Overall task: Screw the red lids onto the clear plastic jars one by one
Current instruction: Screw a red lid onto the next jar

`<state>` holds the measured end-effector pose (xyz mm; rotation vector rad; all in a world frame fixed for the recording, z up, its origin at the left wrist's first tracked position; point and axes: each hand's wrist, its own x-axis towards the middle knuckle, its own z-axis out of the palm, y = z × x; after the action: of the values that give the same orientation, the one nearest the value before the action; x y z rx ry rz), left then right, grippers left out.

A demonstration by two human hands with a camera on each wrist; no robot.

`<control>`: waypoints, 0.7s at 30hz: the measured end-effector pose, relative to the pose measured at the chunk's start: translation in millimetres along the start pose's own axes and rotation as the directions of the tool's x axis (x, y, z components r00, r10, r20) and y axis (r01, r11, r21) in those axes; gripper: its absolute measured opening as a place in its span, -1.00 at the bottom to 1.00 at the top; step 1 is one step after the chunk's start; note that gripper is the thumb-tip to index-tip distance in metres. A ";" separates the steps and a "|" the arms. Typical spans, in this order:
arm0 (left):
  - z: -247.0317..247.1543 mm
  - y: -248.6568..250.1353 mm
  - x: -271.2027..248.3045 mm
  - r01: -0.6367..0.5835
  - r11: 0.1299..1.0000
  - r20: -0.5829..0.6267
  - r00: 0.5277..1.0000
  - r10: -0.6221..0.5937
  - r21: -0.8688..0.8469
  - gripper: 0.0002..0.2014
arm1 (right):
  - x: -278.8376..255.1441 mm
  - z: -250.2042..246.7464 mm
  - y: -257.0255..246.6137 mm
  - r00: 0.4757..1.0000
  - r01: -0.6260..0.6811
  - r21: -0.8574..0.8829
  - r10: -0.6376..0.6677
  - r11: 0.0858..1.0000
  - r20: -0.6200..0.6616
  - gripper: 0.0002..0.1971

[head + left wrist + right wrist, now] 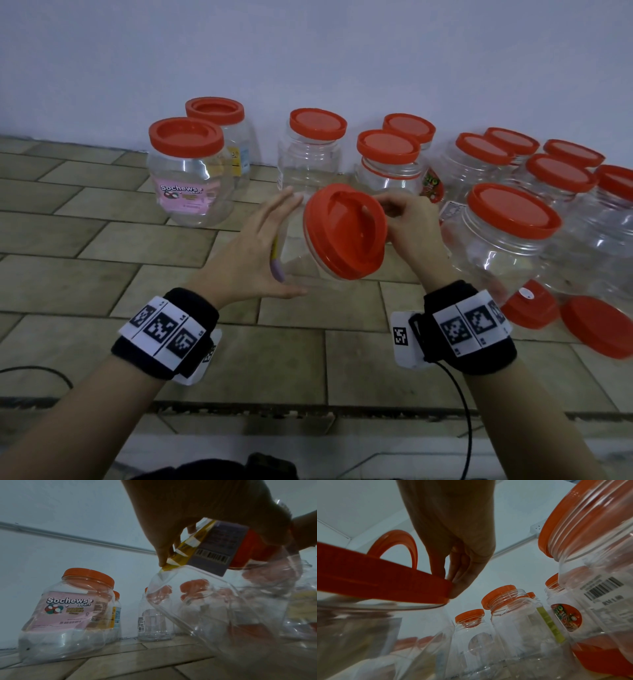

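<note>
I hold a clear plastic jar (301,270) tilted above the tiled floor, its mouth turned toward me. A red lid (344,229) with a raised handle sits on that mouth. My left hand (263,240) lies flat along the jar's left side, fingers straight and thumb under it. My right hand (399,219) pinches the lid's right rim with curled fingers. In the right wrist view those fingertips (462,577) press on the ribbed lid (385,580) edge. The left wrist view shows the jar (197,601) with its yellow and purple label under my hand.
A lidded jar with a pink Sochews label (191,174) stands back left, another behind it. Several clear jars topped with red lids crowd the back and right, the nearest a large jar (507,240). Two loose red lids (531,308) (599,325) lie at right. A black cable (466,411) hangs from my right wrist.
</note>
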<state>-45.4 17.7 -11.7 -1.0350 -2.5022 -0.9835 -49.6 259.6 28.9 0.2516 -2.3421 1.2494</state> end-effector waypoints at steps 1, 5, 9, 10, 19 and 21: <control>-0.1 -0.9 -0.4 0.002 1.000 -0.004 1.000 -0.002 0.000 0.17 | -0.8 0.0 -0.2 1.000 -0.007 0.018 0.007 1.000 -0.002 -0.89; -2.1 -2.4 -0.3 0.043 0.995 -0.079 0.996 -0.050 -0.091 0.16 | -1.6 -1.6 0.2 0.998 -0.066 0.138 0.064 0.988 0.015 -0.84; -4.2 1.7 -1.1 0.116 0.961 -0.083 0.986 -0.141 -0.253 0.13 | -5.6 -1.5 -0.7 0.992 0.049 0.249 -0.076 0.967 0.102 -0.66; -4.6 3.7 -1.4 0.139 0.947 -0.069 0.984 -0.165 -0.291 0.11 | -8.1 -2.3 -2.1 0.983 0.089 0.298 -0.132 0.950 0.127 -0.67; -8.9 11.1 -1.6 0.216 0.909 -0.088 0.961 -0.263 -0.357 0.10 | -19.0 -9.8 -10.2 0.951 0.191 0.368 -0.264 0.910 0.159 -0.79; -6.3 12.6 0.0 0.208 0.951 -0.143 0.959 -0.244 -0.230 0.13 | -23.5 -5.3 -15.7 0.957 0.245 0.263 -0.276 0.933 0.089 -0.83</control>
<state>-36.6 19.9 -0.8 -0.6899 -2.4512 -1.3716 -21.6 253.6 31.5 0.7203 -2.1575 1.4251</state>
